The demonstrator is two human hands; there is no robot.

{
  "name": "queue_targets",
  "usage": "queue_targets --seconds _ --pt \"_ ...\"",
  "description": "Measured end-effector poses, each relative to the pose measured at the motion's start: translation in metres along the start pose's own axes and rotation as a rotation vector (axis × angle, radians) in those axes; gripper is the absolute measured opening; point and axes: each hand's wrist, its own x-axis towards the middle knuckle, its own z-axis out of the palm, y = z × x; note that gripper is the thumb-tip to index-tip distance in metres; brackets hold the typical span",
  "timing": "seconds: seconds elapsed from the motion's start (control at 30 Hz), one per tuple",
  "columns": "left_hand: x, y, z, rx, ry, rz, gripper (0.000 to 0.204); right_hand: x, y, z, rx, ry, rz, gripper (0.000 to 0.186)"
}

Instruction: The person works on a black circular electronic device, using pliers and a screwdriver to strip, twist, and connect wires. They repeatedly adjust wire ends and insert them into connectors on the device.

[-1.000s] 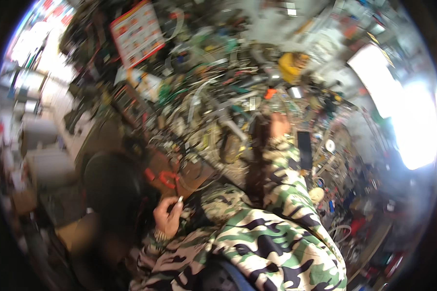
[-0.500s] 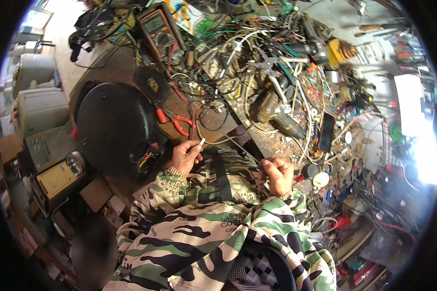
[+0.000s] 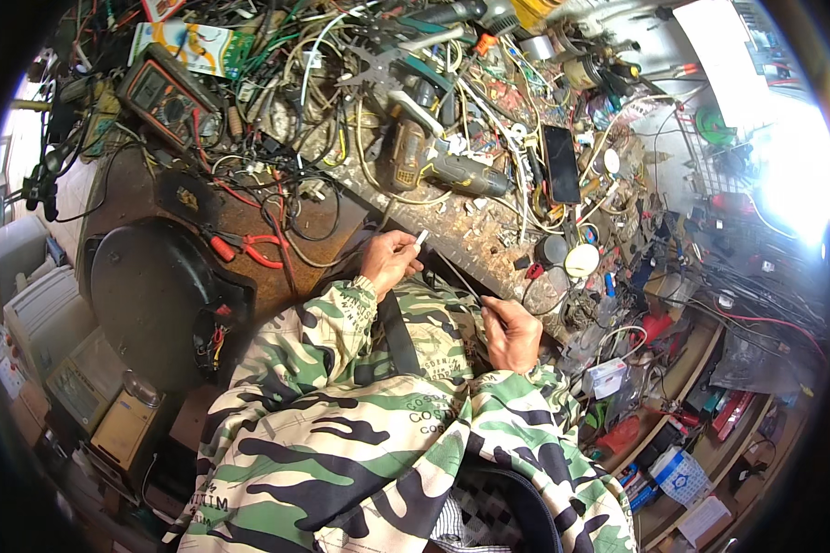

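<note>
Head view, looking down: the left hand (image 3: 389, 265) pinches a small white piece (image 3: 421, 238) between thumb and fingers, its end standing out past their tips; the right hand (image 3: 514, 336), its fingers curled closed, grips a thin grey rod (image 3: 458, 278) slanting up and leftward toward the left hand; both hands are just beside the near edge of a cluttered desk (image 3: 489, 247); red-handled pliers (image 3: 247, 241) lie to the left, a yellow-and-black drill (image 3: 468, 174) beyond the hands.

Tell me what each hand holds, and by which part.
Left hand: a small white piece, pinched near its lower end. Right hand: a thin grey rod-like piece, by its near end.
</note>
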Motion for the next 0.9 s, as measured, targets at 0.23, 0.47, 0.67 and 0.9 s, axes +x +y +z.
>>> queue_targets --seconds 0.23,0.47,0.67,0.9 --pt "0.017 -0.014 0.007 0.078 0.099 -0.001 0.021 0.025 -0.01 0.007 -0.139 0.032 -0.13 0.019" --pt "0.025 -0.024 0.007 0.098 0.168 0.053 0.02 0.042 -0.013 0.014 -0.131 -0.058 -0.12 0.02" --pt "0.026 -0.021 0.006 0.112 0.125 0.01 0.022 0.047 -0.011 0.017 -0.151 -0.094 -0.122 0.02" --pt "0.022 -0.013 0.006 0.118 0.122 0.01 0.02 0.049 -0.012 0.017 -0.151 -0.101 -0.11 0.02"
